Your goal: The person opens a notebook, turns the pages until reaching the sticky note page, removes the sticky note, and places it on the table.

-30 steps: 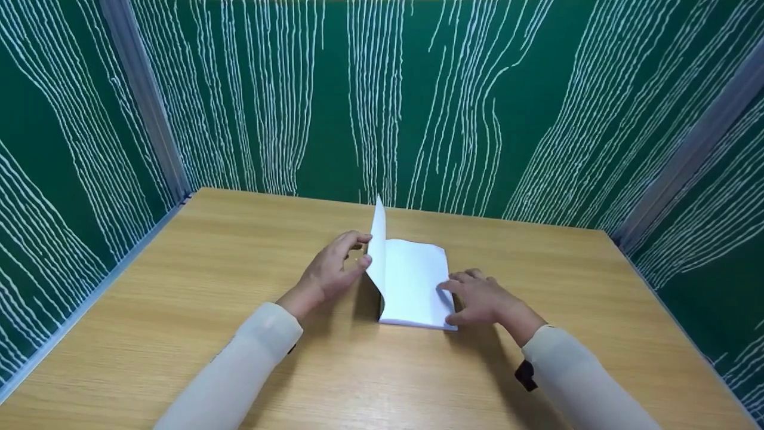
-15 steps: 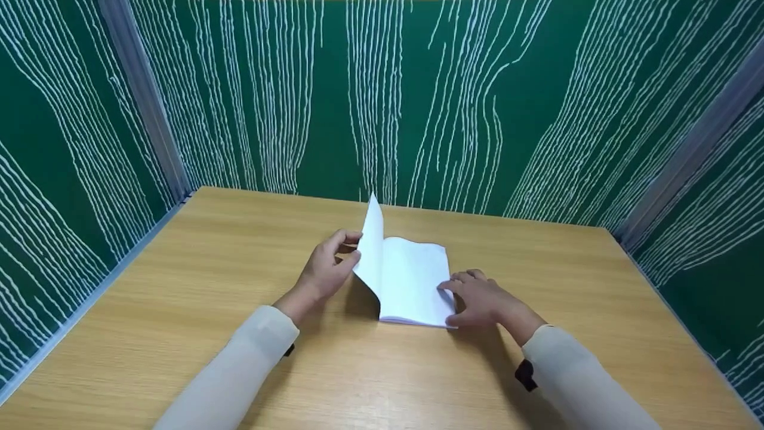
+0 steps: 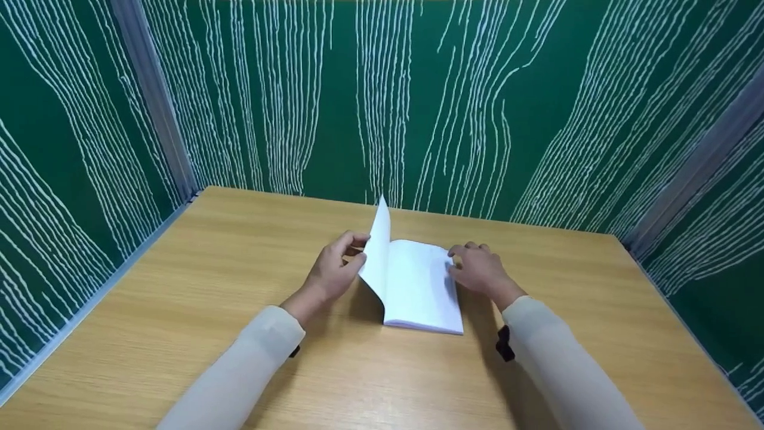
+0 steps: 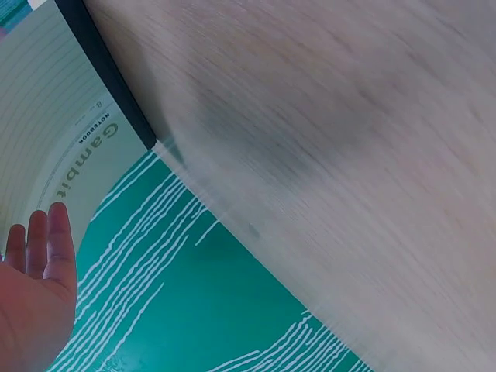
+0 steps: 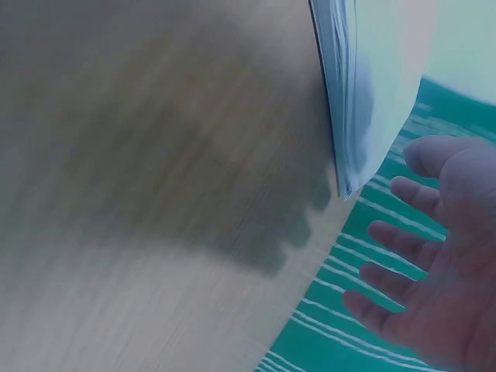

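Observation:
An open notebook (image 3: 421, 286) with blank white pages lies on the wooden table. Its front cover (image 3: 376, 257) stands raised on the left, with white paper facing inward. My left hand (image 3: 332, 266) pinches the outer edge of that raised part between thumb and fingers. From the left wrist, the lined pale cover (image 4: 54, 116) reads "Gambit NOTEBOOK" beside a black spine strip (image 4: 105, 74), and several fingers of the left hand (image 4: 35, 302) lie near it. My right hand (image 3: 480, 269) is at the notebook's upper right edge, fingers loosely bent. In the right wrist view the right hand (image 5: 449, 256) appears beside the page stack.
The wooden table (image 3: 250, 239) stretches around the notebook on all sides. Green panels (image 3: 334, 107) with wavy white lines rise behind it and at both sides, joined by grey corner posts (image 3: 158, 101).
My right hand has moved away from me along the notebook's right edge, from the lower part to the upper corner. The left hand tilted the cover slightly further left, then kept hold of it.

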The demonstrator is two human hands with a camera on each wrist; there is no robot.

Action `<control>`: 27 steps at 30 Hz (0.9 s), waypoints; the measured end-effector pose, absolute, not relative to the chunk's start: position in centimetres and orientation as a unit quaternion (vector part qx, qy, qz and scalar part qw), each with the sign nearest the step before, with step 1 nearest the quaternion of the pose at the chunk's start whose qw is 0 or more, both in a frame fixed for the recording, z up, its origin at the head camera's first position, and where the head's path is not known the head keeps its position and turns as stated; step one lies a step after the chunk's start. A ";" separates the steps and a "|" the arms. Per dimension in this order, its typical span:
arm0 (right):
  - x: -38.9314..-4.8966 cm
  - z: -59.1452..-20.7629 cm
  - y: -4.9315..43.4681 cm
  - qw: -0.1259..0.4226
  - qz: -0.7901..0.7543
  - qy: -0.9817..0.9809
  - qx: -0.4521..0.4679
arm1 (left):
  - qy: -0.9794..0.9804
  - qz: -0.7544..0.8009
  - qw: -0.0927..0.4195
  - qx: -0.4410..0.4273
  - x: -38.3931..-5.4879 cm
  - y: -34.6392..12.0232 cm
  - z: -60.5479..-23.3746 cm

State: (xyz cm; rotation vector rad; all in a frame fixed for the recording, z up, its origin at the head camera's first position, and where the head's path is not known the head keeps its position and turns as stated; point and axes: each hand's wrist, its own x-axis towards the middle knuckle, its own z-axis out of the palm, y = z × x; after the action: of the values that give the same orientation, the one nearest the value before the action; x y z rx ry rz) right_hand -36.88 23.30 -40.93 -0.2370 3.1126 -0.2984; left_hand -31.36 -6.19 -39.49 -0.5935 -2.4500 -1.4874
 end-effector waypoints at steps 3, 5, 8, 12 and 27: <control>-37.7 -41.0 23.6 0.019 -0.112 0.992 -0.051 | -0.832 -0.507 0.108 -0.199 -31.4 -6.1 -39.6; -38.3 -41.2 23.6 0.027 -0.117 0.992 -0.041 | -0.831 -0.508 0.109 -0.198 -31.4 -6.1 -39.5; -39.0 -41.7 23.4 0.038 -0.118 0.992 -0.030 | -0.831 -0.509 0.111 -0.198 -31.4 -6.2 -39.5; -39.5 -42.4 23.0 0.048 -0.107 0.993 -0.025 | -0.826 -0.515 0.117 -0.196 -31.4 -6.2 -39.4; -39.7 -43.3 23.2 0.043 -0.075 0.995 -0.039 | -0.803 -0.543 0.152 -0.195 -31.9 -6.1 -40.0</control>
State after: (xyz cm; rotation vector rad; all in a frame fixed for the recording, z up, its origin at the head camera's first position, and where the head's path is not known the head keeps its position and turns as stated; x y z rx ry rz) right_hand -39.68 23.16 -43.26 -0.1195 3.0445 -0.2290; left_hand -31.90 -6.11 -40.01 -0.5598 -2.3033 -1.5574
